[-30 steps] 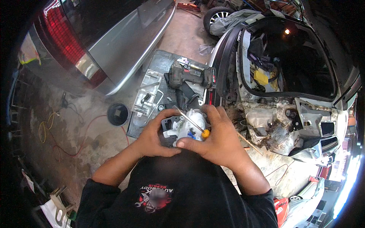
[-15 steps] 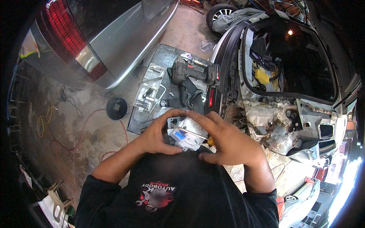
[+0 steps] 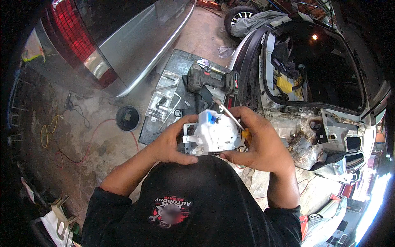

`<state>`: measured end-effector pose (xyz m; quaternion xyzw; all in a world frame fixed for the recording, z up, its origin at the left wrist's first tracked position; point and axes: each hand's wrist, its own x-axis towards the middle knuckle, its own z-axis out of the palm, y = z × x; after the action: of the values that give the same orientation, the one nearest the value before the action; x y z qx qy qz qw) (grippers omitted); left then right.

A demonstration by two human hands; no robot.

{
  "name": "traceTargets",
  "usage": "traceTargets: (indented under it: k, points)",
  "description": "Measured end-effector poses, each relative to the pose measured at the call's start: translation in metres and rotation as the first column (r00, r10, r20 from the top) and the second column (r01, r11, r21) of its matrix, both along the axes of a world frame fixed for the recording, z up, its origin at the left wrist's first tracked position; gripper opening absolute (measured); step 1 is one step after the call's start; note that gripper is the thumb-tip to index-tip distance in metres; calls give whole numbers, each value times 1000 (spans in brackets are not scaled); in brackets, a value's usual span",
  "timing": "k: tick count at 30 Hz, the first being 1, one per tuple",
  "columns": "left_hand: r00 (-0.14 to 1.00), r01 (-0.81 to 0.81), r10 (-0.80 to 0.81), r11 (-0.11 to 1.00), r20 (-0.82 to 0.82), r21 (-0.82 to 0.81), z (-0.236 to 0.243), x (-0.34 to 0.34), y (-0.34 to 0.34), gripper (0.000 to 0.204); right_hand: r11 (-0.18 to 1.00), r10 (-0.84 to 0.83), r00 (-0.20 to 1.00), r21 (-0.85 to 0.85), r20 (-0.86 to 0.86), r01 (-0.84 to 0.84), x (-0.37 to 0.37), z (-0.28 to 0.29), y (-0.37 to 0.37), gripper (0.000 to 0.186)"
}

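Left hand (image 3: 170,144) is half closed, gripping the left side of a white plastic assembly (image 3: 220,133) just in front of the black shirt (image 3: 214,197), while the right hand (image 3: 264,142) curls around a yellow-handled screwdriver (image 3: 246,134), its thumb at the assembly's lower right edge. Beyond them, a cordless power tool (image 3: 207,79) lies on a dark tabletop (image 3: 177,61) near a pale frame-like part (image 3: 158,99).
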<state>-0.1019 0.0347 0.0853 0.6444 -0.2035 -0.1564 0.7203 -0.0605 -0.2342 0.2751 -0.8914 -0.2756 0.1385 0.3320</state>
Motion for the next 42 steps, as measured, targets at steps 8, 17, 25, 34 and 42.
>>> traceTargets:
  k: [8,17,25,34,42]
  points:
    - [918,2,-147,930,-368,-368,26,9,-12,114,959,-143,937,188,-318,210,9,-17,-10,69]
    - [899,-33,-129,933,-419,-359,28,14,-17,125,975,-88,965,175,-247,134,3,-23,-4,73]
    - [893,-36,-139,926,-428,-376,25,13,-18,126,983,-77,983,150,-166,102,2,-33,-5,77]
    - [906,10,-165,929,-390,-370,26,18,-19,127,981,-130,977,124,-172,152,-1,-32,1,74]
    - [885,20,-208,911,-416,-412,25,20,-21,127,960,-173,933,159,-315,232,2,-35,1,72]
